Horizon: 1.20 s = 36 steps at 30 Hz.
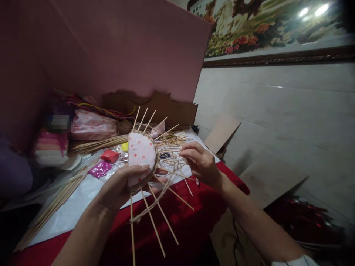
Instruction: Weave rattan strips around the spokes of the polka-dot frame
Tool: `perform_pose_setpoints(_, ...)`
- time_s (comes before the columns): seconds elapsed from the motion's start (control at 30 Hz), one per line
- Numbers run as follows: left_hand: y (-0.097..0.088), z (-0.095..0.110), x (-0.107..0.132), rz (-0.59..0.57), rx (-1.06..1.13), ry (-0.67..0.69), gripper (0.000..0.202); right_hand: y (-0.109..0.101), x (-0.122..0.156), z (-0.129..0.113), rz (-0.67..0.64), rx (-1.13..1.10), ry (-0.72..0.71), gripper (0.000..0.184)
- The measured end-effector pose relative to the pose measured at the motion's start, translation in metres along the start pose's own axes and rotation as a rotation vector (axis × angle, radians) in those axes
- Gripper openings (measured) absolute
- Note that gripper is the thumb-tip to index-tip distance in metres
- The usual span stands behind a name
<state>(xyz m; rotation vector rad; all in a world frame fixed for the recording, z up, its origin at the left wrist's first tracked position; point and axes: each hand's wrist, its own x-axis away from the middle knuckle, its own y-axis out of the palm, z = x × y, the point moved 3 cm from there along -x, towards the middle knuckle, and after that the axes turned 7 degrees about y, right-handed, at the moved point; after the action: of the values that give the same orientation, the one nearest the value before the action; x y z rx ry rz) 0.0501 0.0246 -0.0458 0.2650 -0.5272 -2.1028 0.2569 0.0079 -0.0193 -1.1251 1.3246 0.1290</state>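
My left hand (119,183) grips a half-round piece (140,153) covered in white cloth with small orange-red dots, thumb on its face and fingers behind. Thin wooden sticks (163,221) fan out from its curved edge. Brown twine (155,203) runs along that edge and loops loosely across the sticks. To the right, my right hand (201,162) is raised with thumb and fingertips pinched together where a thin strand of the twine reaches them. The exact grip on the strand is hard to see.
Behind lie bundled sticks (102,143), a dotted cloth (93,123), a twine ball (124,126) and coloured cords (97,107). Red (109,156) and purple packets (100,169) sit left on the red-covered table (191,218). Cardboard (161,107) leans at the back.
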Motion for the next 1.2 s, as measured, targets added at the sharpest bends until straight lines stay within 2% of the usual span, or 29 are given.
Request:
perform_pose_setpoints(0.2, -0.003, -0.003, -0.001, -0.042, 0.040, -0.031, 0.024, 0.000, -0.002, 0.002, -0.042, 0.029, -0.018, 0.021)
perform_pose_setpoints(0.4, -0.006, -0.003, -0.001, -0.033, 0.030, -0.036, 0.024, -0.002, -0.002, 0.003, -0.088, 0.139, -0.061, 0.014)
perform_pose_setpoints(0.67, -0.006, -0.002, 0.000, 0.008, 0.028, -0.028, 0.022, -0.001, -0.008, -0.007, -0.096, 0.267, -0.157, 0.015)
perform_pose_setpoints(0.87, -0.003, -0.002, -0.001, 0.007, 0.056, -0.017, 0.022, 0.000, -0.003, -0.012, -0.079, 0.335, -0.122, 0.014)
perform_pose_setpoints(1.2, -0.003, 0.000, 0.001, 0.000, 0.072, -0.002, 0.022, -0.003, 0.001, -0.012, -0.020, 0.304, -0.098, 0.010)
